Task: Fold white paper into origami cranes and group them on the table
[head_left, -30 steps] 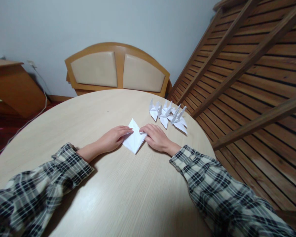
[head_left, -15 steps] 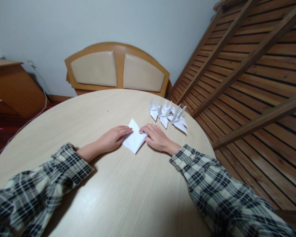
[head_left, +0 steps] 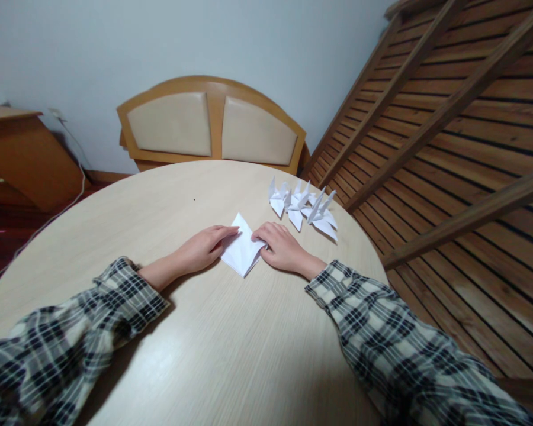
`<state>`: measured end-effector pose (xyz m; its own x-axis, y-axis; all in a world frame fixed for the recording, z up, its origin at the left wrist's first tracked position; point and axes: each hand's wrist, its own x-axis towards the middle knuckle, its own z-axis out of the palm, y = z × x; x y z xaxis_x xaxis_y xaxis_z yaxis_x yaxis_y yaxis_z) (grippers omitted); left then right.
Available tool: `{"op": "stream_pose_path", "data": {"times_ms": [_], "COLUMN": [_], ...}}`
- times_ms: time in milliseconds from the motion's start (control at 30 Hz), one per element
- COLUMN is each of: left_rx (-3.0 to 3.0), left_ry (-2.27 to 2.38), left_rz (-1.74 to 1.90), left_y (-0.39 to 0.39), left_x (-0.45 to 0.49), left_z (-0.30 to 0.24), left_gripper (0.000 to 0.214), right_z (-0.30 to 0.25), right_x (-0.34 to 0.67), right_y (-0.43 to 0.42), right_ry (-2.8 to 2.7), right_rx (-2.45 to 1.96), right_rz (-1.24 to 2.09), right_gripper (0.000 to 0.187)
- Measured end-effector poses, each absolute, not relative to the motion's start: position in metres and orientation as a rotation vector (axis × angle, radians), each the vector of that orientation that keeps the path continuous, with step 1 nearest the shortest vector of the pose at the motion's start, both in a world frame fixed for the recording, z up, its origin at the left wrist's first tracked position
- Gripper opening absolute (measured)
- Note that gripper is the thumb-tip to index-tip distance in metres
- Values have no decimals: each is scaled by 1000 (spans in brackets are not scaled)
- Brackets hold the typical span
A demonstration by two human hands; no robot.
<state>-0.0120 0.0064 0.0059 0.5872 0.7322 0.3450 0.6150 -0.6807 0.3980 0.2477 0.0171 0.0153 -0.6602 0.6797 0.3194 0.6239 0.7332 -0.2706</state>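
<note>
Folded paper is lifting at right, our right hand pinching it, left hand's grip unclear; we're seeing no wings yet, finished cranes sitting nearby.

A round, pale wood-grained table lies beneath the fingers. Beyond and right of the fingers, near its edge, stands a cluster of white folded-paper cranes. Straight ahead of them, past the far rim, rises an arched orange-brown wooden headboard with two beige panels. Well right stands a brown slatted wooden panel; far left, an orange-brown wooden desk and thin whitish cable.
</note>
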Motion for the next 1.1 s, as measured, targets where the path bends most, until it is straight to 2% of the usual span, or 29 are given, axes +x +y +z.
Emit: {"op": "stream_pose_path", "data": {"times_ms": [167, 600, 900, 1100], "left_rx": [2544, 2619, 2611, 2599], "left_ry": [1136, 1086, 1140, 1141], "left_rz": [667, 646, 645, 689], "left_y": [3, 4, 2, 5], "left_x": [-11, -14, -11, -14], "left_z": [13, 15, 15, 7], "left_gripper": [43, 73, 51, 51], "right_z": [15, 15, 17, 15], "right_x": [248, 246, 244, 244], "right_y": [19, 19, 19, 21], "right_ry": [-2534, -2435, -2410, -2381], "right_rx": [-1003, -1057, -1082, -1105], "right_rz": [208, 254, 276, 258], "right_gripper": [35, 23, 16, 12]}}
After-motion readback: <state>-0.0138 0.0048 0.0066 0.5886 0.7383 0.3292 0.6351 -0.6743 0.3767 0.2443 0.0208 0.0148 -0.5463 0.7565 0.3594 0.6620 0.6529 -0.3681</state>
